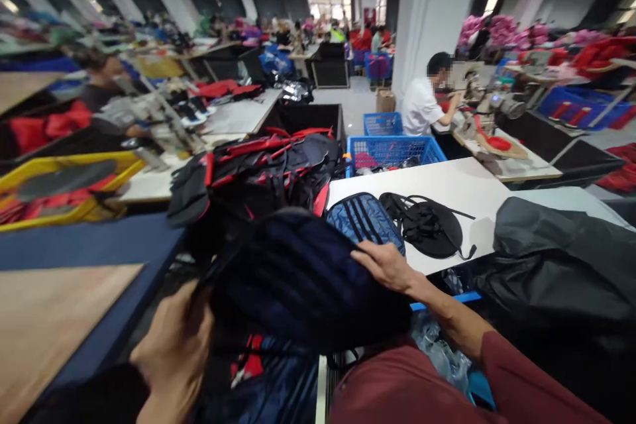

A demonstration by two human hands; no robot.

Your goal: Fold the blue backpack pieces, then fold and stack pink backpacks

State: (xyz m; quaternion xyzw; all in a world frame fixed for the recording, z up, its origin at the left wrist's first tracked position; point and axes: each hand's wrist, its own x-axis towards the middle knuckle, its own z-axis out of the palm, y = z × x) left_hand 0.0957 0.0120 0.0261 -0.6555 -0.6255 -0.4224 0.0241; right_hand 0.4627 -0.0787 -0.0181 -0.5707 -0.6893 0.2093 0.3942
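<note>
The dark blue fabric piece (303, 278) is up in the air between the hands, short of the near edge of the white worktop (481, 175), and not laid down on it. How far along it is reads only in part: its shape and some darker bands are there, but blur and shadow hide any seams, so I cannot tell what is left on it. At the worktop's left near corner lies a lighter blue piece (362, 218) with 3 black bands (similar in look to the held fabric); just right of it, by the near edge, rests a black strapped piece (432, 228).

The 2 hands are apart, each closed on the fabric. The left hand (179, 338) grips its left edge, fingertips hidden; the right hand (385, 265) pinches the upper right edge, fingers bent and pressed close with no gap.
</note>
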